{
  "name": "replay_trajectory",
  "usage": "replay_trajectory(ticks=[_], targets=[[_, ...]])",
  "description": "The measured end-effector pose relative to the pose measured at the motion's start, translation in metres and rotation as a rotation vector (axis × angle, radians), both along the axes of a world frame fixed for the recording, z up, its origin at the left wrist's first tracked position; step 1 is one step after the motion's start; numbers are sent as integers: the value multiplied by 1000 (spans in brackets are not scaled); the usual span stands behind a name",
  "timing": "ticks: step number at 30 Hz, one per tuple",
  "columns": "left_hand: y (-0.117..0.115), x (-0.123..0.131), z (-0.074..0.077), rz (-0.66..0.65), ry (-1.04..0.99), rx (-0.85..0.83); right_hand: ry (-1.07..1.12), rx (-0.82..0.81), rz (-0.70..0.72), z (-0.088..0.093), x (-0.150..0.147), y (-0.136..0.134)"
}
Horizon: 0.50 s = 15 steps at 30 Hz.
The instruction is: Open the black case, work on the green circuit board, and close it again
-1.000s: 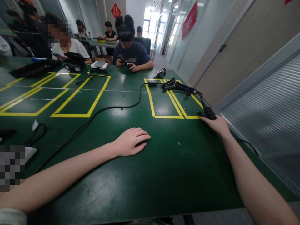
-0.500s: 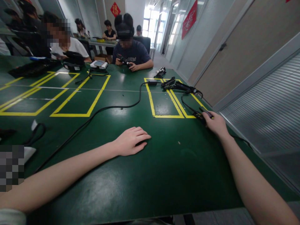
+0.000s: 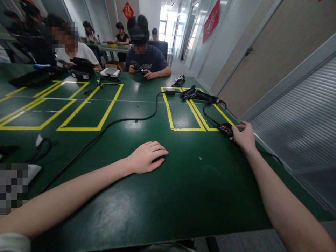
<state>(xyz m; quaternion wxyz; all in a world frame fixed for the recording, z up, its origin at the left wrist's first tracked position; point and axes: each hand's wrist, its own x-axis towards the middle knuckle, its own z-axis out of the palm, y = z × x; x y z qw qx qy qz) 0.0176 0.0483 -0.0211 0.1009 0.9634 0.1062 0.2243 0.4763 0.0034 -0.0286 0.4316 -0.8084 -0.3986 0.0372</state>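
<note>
My left hand (image 3: 148, 157) lies palm down on the green table (image 3: 168, 206), fingers stretched out and holding nothing. At the right edge of the table, my right hand (image 3: 244, 135) is beside a small black control box (image 3: 225, 129) with coloured marks on its face. Its fingers are apart, the thumb at the box's right end; whether they touch cannot be made out. A thin cable runs from the box towards a black jointed device (image 3: 201, 95) lying across the yellow tape.
A long black cable (image 3: 112, 123) with an inline block (image 3: 170, 92) crosses the table. Yellow tape frames (image 3: 98, 128) mark its surface. A white device (image 3: 110, 72) stands at the far side. Across the table, a person in a dark shirt (image 3: 148, 61) holds a black device; others sit behind.
My right hand has opened, and the dark flat piece it held over the box is no longer visible. The box's marked face now shows more fully. My left hand stays put.
</note>
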Motion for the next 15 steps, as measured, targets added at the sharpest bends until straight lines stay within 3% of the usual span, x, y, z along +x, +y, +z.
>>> replay_trajectory(ticks=[10, 15], targets=[[0, 0, 0, 5, 19, -13, -313, 66, -59, 25, -15, -3], [0, 0, 1, 5, 15, 1, -340, -118, -32, 20, -6, -6]])
